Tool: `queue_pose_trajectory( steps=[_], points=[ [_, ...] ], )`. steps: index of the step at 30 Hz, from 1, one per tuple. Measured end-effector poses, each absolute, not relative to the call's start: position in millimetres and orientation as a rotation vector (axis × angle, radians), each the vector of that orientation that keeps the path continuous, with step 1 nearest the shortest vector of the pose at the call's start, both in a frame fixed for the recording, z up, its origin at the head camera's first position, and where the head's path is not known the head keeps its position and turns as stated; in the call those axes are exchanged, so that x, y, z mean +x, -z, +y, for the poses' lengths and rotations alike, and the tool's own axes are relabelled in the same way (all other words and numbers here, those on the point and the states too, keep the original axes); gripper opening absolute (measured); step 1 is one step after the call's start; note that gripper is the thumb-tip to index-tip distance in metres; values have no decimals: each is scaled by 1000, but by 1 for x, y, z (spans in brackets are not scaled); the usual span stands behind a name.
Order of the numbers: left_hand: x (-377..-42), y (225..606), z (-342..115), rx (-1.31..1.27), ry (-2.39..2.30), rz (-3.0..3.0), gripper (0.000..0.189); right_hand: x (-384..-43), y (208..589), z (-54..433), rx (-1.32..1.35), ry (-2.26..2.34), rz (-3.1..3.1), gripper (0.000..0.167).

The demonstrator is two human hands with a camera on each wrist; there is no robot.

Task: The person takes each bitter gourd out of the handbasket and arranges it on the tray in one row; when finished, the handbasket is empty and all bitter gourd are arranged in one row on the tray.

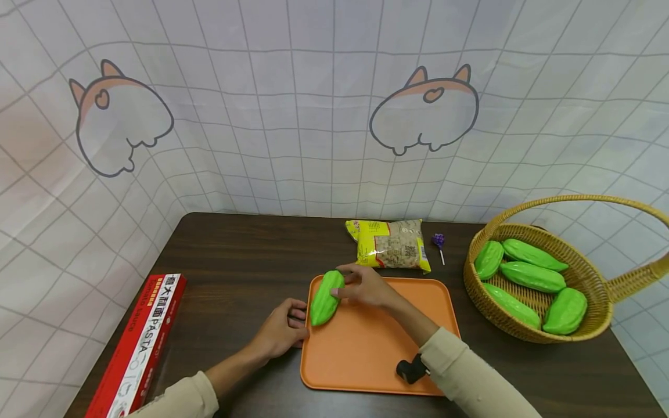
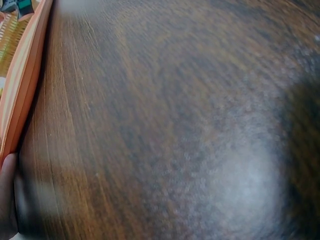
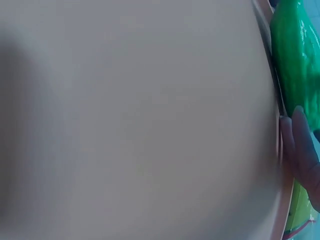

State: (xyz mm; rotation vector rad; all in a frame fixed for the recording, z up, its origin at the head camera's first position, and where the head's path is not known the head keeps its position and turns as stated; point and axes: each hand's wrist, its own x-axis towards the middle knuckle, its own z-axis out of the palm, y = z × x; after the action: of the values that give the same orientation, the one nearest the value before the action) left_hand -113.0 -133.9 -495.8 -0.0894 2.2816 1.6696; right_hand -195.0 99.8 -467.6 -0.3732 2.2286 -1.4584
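Note:
A bright green ridged bitter melon [image 1: 326, 297] lies slantwise over the left side of the orange tray [image 1: 366, 348]. My right hand [image 1: 363, 285] reaches across the tray and grips the melon's far part, thumb on its near right side. In the right wrist view, fingertips [image 3: 298, 135] touch the green skin of the melon [image 3: 297, 60]. Beside the tray's left rim, my left hand [image 1: 282, 328] has its fingers curled and holds the tray's edge. The left wrist view catches only one finger [image 2: 7, 195] against the tray's outer wall [image 2: 22, 95].
On the right stands a wicker basket [image 1: 601, 319] with a tall handle and several green melons [image 1: 533, 277]. Behind the tray lie a yellow-and-clear food bag [image 1: 392, 245] and a purple lollipop [image 1: 438, 240]. A red pasta box [image 1: 141, 342] lies along the table's left side.

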Motion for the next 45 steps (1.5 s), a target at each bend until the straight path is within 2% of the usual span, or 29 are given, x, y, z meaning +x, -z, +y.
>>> queue_pose_trajectory(
  steps=[7, 19, 29, 37, 45],
  points=[
    [-113, 497, -134, -88, -1665, 2287, 58, -193, 465, 93, -356, 1518, 2159, 64],
    [-113, 494, -135, -44, -1671, 2254, 58, -191, 464, 86, -334, 1513, 2179, 54],
    [-112, 494, -136, -43, -1685, 2266, 59, -188, 463, 80, -229, 1515, 2117, 58],
    [-113, 495, -136, -53, -1684, 2258, 58, -187, 462, 78, -229, 1498, 2115, 74],
    [-112, 495, -135, -55, -1694, 2262, 58, -186, 463, 75, -213, 1488, 2131, 73]
  ],
)
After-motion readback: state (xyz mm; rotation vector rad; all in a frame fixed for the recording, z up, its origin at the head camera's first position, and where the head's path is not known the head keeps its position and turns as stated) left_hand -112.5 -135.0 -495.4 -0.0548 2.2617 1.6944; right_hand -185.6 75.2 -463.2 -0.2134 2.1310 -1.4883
